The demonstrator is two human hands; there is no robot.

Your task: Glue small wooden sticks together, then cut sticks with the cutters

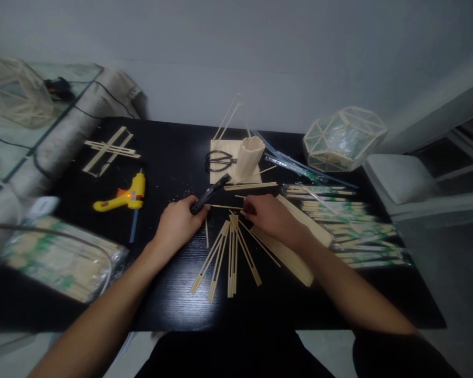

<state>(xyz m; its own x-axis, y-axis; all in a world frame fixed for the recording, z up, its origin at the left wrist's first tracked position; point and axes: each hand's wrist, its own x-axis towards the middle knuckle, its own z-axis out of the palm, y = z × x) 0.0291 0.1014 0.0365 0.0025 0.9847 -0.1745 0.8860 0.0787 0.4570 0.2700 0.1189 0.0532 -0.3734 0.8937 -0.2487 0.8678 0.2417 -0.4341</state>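
My left hand (179, 223) is closed around the handle of a black cutting tool (212, 193) whose tip points up and right. A thin wooden stick (224, 207) lies crosswise between the hands, and my right hand (270, 215) pinches its right end. Just below both hands, several split chopsticks (229, 256) are fanned out on the black table (173, 294). Under my right wrist lie long flat wooden strips (289, 257).
A yellow glue gun (122, 198) lies to the left, with a stick cross (109, 149) behind it. Black scissors (218, 159) and a stick cup (249, 157) sit on a wooden square. Wrapped chopsticks (339, 220) lie right, a geometric stick frame (345, 137) beyond, a chopstick bag (59, 260) at left.
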